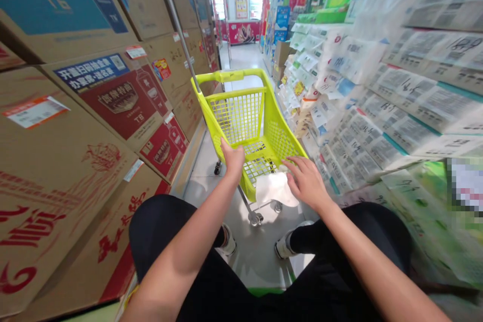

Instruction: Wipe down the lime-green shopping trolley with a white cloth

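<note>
A lime-green plastic shopping cart (241,76) with lattice walls stands in front of my knees. Its basket holds no goods that I can see. My left hand (231,160) is closed around the left part of the basket's near rim, thumb on the inner side. At the near right corner, my right hand (307,180) has its fingers bent over the rim. Under its thumb and palm is a thin white cloth or tissue (274,189), draped over the near edge. A metal pole (181,35) rises beside the cart's left side.
Stacked cardboard cartons (124,95) wall the left side, with price tags on them. On the right are piled white and green plastic-wrapped packs (400,95). A tiled aisle (237,54) runs ahead between them. My black-clad knees flank the cart's near end.
</note>
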Demonstrator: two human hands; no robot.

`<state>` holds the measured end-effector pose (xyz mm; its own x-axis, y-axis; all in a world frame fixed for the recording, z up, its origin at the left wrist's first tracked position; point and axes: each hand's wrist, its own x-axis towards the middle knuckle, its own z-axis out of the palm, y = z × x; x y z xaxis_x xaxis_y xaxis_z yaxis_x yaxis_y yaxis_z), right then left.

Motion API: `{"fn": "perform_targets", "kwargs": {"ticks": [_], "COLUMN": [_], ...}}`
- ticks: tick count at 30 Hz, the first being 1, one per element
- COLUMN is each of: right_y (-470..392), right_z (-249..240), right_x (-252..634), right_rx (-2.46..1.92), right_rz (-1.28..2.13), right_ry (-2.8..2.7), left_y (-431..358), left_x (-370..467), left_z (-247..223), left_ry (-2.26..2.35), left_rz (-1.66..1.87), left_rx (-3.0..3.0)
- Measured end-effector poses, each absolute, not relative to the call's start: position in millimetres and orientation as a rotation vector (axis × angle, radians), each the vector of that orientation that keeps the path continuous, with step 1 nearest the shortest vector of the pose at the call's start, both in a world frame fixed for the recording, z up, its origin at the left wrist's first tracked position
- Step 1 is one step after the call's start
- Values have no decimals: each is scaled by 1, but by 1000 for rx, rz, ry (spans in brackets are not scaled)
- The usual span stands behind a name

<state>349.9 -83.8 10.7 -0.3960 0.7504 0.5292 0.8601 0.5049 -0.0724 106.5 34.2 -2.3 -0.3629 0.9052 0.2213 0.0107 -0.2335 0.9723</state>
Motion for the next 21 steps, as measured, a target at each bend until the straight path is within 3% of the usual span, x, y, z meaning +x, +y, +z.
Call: {"fn": "perform_targets", "kwargs": {"ticks": [4, 8, 14, 21], "right_y": [-100, -108, -100, -85], "right_z": [5, 13, 21, 6], "right_x": [323, 287, 260, 298], "right_rx": [-1146, -1266, -1420, -1633], "right_rz": [-163, -46, -163, -313], "right_ry": [-2321, -2355, -2289, -2347], "left_y": [16, 24, 45, 70], "left_x": [122, 121, 110, 83], "left_z": [-11, -11, -11, -9], "left_ry": [1290, 1243, 1222, 1099], "left_rz": [1726, 1711, 1647, 1511], "left_rx": [1097, 1102, 1163, 1305]}}
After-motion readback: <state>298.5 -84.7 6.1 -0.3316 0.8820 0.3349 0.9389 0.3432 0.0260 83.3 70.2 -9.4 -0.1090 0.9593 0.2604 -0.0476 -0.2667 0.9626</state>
